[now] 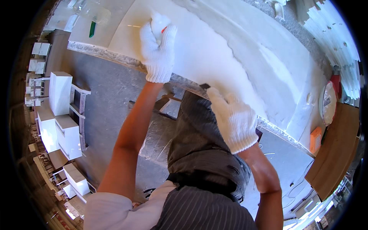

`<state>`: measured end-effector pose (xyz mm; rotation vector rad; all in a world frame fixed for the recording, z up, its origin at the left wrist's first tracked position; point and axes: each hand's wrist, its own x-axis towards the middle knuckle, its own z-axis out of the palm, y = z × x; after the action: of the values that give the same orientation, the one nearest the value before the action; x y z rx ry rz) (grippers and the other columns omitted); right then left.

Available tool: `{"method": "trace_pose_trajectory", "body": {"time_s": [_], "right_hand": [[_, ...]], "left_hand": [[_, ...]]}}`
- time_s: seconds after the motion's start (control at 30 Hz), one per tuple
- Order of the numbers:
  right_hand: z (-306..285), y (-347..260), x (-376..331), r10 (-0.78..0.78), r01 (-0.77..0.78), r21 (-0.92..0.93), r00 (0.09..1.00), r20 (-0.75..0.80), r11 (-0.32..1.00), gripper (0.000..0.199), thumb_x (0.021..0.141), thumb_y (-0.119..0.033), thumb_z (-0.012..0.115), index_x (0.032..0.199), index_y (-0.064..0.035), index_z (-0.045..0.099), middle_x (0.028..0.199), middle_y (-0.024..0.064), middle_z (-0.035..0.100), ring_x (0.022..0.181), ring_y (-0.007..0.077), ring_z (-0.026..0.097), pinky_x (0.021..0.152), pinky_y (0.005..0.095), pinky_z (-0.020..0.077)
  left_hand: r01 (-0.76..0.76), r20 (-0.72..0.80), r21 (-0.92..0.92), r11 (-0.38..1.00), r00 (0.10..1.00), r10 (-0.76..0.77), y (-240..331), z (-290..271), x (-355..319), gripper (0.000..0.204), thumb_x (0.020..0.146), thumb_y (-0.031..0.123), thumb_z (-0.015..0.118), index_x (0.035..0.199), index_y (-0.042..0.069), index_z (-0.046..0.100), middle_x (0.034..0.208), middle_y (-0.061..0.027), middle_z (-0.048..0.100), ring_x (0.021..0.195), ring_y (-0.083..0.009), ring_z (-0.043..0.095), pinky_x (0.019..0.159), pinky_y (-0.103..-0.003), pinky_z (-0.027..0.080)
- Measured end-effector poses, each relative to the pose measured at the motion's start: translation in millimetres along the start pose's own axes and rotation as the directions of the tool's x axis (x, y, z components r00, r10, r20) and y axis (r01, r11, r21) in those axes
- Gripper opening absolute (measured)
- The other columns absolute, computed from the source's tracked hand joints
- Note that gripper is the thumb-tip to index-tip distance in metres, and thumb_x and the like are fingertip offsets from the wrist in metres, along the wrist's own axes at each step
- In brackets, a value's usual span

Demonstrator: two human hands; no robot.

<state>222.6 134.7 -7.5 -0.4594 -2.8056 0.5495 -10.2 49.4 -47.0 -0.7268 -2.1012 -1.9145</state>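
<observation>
A broad pale slab with a rough front edge lies before me, whiter in its middle band. Over its left part is my left hand in a white knitted glove. Its fingers are closed around a rounded white object, and a small red mark shows beside the thumb. The object's kind is unclear against the bright surface. My right hand, gloved the same way, is at the slab's front edge with fingers curled down. A small dark flat piece shows by those fingertips; whether they hold it is hidden.
On the slab's left end lie a green strip-like item and a clear plastic container. At right are an orange block, a white bag and a brown board. White boxes stand at far left.
</observation>
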Motion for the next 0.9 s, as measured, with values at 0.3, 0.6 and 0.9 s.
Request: {"method": "trace_pose_trajectory", "body": {"time_s": [0.3, 0.6, 0.9], "right_hand": [[-16, 11, -58, 0.146, -0.164, 0.459, 0.986, 0.075, 0.873, 0.041, 0.085, -0.007, 0.077, 0.125, -0.0127, 0.073, 0.079, 0.011, 0.062, 0.068, 0.0273, 0.064, 0.063, 0.0375, 0.0518], [-16, 16, -91, 0.293, -0.372, 0.619, 0.928, 0.23, 0.692, 0.036, 0.089, -0.003, 0.071, 0.125, -0.003, 0.072, 0.08, 0.0096, 0.06, 0.069, 0.0187, 0.057, 0.066, 0.0318, 0.0473], [-17, 20, -96, 0.291, -0.33, 0.626, 0.942, 0.169, 0.707, 0.039, 0.089, -0.004, 0.073, 0.128, -0.0068, 0.071, 0.076, 0.01, 0.058, 0.064, 0.021, 0.056, 0.063, 0.0337, 0.0485]], "left_hand": [[-0.118, 0.187, 0.332, 0.936, 0.981, 0.058, 30, -40, -29, 0.038, 0.096, 0.001, 0.067, 0.134, 0.002, 0.063, 0.127, -0.0118, 0.067, 0.117, -0.0218, 0.063, 0.099, -0.032, 0.051], [-0.531, 0.441, 0.621, 0.577, 0.845, 0.304, 36, -75, -66, 0.035, 0.089, 0.01, 0.075, 0.125, 0.009, 0.072, 0.122, -0.011, 0.069, 0.11, -0.0302, 0.066, 0.095, -0.039, 0.053], [-0.617, 0.517, 0.634, 0.465, 0.786, 0.338, 36, -77, -72, 0.039, 0.085, 0.015, 0.077, 0.124, 0.017, 0.074, 0.122, -0.0053, 0.068, 0.115, -0.0279, 0.062, 0.101, -0.042, 0.047]]}}
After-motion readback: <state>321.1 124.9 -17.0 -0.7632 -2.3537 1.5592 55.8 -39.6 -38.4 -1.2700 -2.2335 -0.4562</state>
